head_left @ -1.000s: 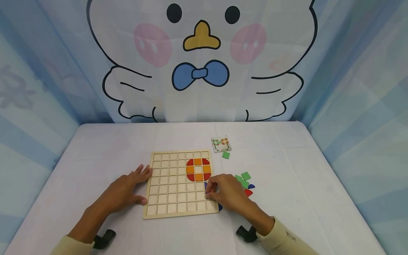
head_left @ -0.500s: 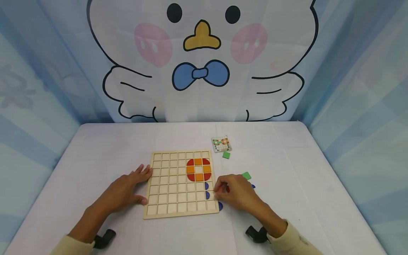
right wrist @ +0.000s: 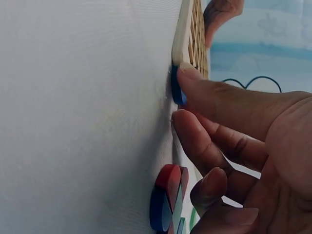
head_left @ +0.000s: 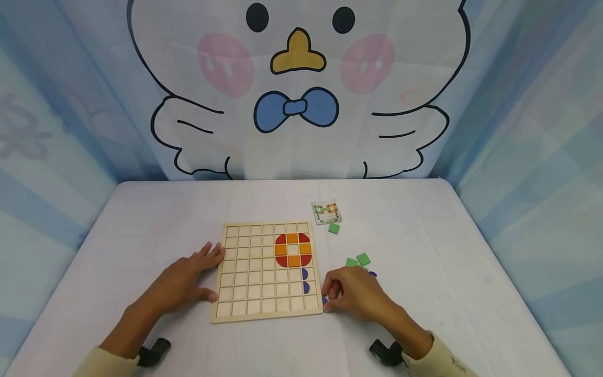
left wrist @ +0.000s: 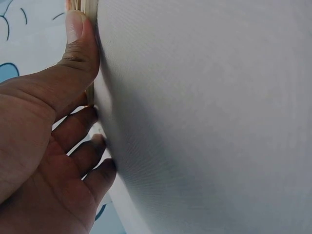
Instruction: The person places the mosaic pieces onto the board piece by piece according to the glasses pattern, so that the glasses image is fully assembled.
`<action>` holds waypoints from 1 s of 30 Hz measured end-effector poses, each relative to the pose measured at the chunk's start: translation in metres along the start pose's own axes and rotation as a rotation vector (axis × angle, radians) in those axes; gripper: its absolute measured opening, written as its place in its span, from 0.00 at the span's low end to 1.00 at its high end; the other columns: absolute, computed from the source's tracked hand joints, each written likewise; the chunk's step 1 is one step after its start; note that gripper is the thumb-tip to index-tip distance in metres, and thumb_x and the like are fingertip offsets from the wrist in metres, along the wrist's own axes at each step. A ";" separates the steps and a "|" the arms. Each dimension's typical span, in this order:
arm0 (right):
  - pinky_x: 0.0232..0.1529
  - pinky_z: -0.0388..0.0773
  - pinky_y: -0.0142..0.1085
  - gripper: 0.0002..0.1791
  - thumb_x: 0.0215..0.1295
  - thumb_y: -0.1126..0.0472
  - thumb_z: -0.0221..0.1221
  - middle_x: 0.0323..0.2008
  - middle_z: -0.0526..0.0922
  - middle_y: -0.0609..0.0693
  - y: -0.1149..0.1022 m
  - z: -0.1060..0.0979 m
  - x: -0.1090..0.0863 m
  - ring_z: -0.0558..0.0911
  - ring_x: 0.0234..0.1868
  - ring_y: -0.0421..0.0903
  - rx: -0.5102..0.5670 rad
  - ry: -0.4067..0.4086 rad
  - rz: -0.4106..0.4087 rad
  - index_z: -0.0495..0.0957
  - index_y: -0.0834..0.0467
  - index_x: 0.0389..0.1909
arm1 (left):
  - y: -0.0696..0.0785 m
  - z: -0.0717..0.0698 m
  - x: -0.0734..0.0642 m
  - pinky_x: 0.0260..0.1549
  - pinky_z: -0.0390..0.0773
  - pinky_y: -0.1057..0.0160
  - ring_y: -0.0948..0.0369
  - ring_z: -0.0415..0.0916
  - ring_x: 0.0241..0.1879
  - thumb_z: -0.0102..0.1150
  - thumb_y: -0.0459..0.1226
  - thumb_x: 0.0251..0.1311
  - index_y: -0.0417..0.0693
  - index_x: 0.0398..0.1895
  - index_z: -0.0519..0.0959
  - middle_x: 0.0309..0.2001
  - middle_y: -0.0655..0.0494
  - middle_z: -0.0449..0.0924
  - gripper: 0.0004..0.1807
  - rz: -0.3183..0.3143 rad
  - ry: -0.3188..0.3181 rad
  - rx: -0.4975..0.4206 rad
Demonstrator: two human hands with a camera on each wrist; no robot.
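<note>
A wooden grid board (head_left: 261, 303) lies on the table. My left hand (head_left: 183, 283) rests along its left edge, fingers spread and thumb near the lower corner. On the board, red quarter-rounds (head_left: 305, 260) and orange squares (head_left: 293, 238) form a ring. Below it sit two blue half-circles, an upper one (head_left: 304, 274) and a lower one (head_left: 306, 287). At the board's lower right corner my right hand (head_left: 360, 293) pinches another blue half-circle (right wrist: 176, 85), with the thumb on it in the right wrist view. The fingers hide part of this piece.
Beyond the right hand lie green squares (head_left: 363, 259) and a blue piece (head_left: 372, 274). Red (right wrist: 168, 178) and blue pieces show near the fingers in the right wrist view. A small pattern card (head_left: 326, 212) lies behind the board, a green square (head_left: 333, 228) beside it.
My right hand has left the board, uncovering the two blue half-circles there, and moved right and nearer to the blue piece at the lower right corner. The left hand stays put.
</note>
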State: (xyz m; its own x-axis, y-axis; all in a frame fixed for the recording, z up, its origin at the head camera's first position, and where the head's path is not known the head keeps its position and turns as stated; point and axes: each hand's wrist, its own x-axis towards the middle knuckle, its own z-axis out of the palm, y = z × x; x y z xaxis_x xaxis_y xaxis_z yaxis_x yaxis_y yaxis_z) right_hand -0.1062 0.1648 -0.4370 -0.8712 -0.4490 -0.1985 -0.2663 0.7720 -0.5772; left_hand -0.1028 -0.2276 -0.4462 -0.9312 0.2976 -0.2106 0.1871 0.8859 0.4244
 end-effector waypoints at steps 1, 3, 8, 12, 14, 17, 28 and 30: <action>0.31 0.73 0.29 0.14 0.52 0.60 0.82 0.22 0.78 0.35 0.000 0.000 0.000 0.77 0.28 0.36 -0.005 0.001 -0.004 0.84 0.46 0.29 | 0.000 0.000 0.000 0.71 0.63 0.25 0.28 0.58 0.78 0.83 0.51 0.43 0.51 0.83 0.63 0.83 0.42 0.57 0.61 0.002 0.001 0.001; 0.31 0.73 0.29 0.14 0.53 0.60 0.82 0.22 0.78 0.35 0.000 0.001 0.001 0.77 0.28 0.35 -0.009 0.002 -0.008 0.84 0.46 0.28 | 0.000 0.000 0.000 0.70 0.64 0.25 0.28 0.58 0.78 0.83 0.51 0.44 0.50 0.83 0.63 0.83 0.42 0.58 0.60 0.008 0.004 0.000; 0.32 0.74 0.30 0.15 0.54 0.61 0.81 0.24 0.79 0.35 0.002 0.000 0.002 0.77 0.29 0.37 0.028 -0.006 -0.013 0.82 0.45 0.27 | 0.000 0.000 0.000 0.71 0.64 0.25 0.28 0.59 0.77 0.83 0.50 0.44 0.49 0.82 0.64 0.83 0.42 0.58 0.59 0.018 0.007 -0.005; 0.32 0.75 0.30 0.15 0.57 0.61 0.79 0.26 0.80 0.35 0.003 -0.002 0.003 0.78 0.31 0.38 0.068 -0.016 -0.027 0.81 0.45 0.26 | 0.002 -0.001 0.000 0.71 0.64 0.25 0.28 0.58 0.78 0.82 0.51 0.45 0.50 0.82 0.63 0.83 0.42 0.57 0.59 0.015 0.006 -0.005; 0.32 0.75 0.30 0.14 0.58 0.62 0.79 0.26 0.80 0.36 0.004 -0.003 0.004 0.78 0.31 0.38 0.087 -0.028 -0.035 0.82 0.45 0.28 | 0.002 -0.001 0.000 0.71 0.64 0.25 0.28 0.58 0.78 0.82 0.51 0.45 0.49 0.82 0.63 0.83 0.42 0.57 0.59 0.016 0.007 -0.006; 0.30 0.74 0.28 0.12 0.59 0.63 0.77 0.26 0.81 0.36 0.004 -0.006 0.004 0.78 0.29 0.37 0.109 -0.043 -0.053 0.84 0.46 0.31 | 0.003 -0.001 0.000 0.71 0.64 0.25 0.28 0.58 0.78 0.82 0.51 0.45 0.49 0.82 0.63 0.83 0.42 0.57 0.59 0.017 0.008 -0.006; 0.29 0.70 0.29 0.11 0.61 0.57 0.77 0.26 0.82 0.33 -0.005 0.000 0.008 0.74 0.27 0.36 0.141 -0.054 -0.165 0.85 0.40 0.31 | 0.001 0.000 0.000 0.71 0.63 0.25 0.28 0.58 0.78 0.83 0.51 0.44 0.50 0.83 0.63 0.83 0.43 0.57 0.60 0.007 0.003 -0.001; 0.31 0.71 0.29 0.10 0.62 0.58 0.77 0.27 0.82 0.33 -0.008 0.004 0.010 0.75 0.28 0.35 0.142 -0.065 -0.189 0.85 0.40 0.31 | 0.001 0.000 0.000 0.71 0.63 0.25 0.28 0.58 0.78 0.83 0.51 0.43 0.51 0.83 0.63 0.83 0.43 0.57 0.60 0.003 0.003 -0.003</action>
State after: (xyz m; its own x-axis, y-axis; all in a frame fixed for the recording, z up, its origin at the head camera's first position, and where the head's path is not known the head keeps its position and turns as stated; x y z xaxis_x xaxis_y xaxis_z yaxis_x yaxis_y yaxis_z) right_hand -0.1113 0.1526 -0.4372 -0.7821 -0.6106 -0.1243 -0.3572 0.6027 -0.7136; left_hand -0.1026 -0.2265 -0.4455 -0.9315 0.2995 -0.2065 0.1894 0.8839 0.4277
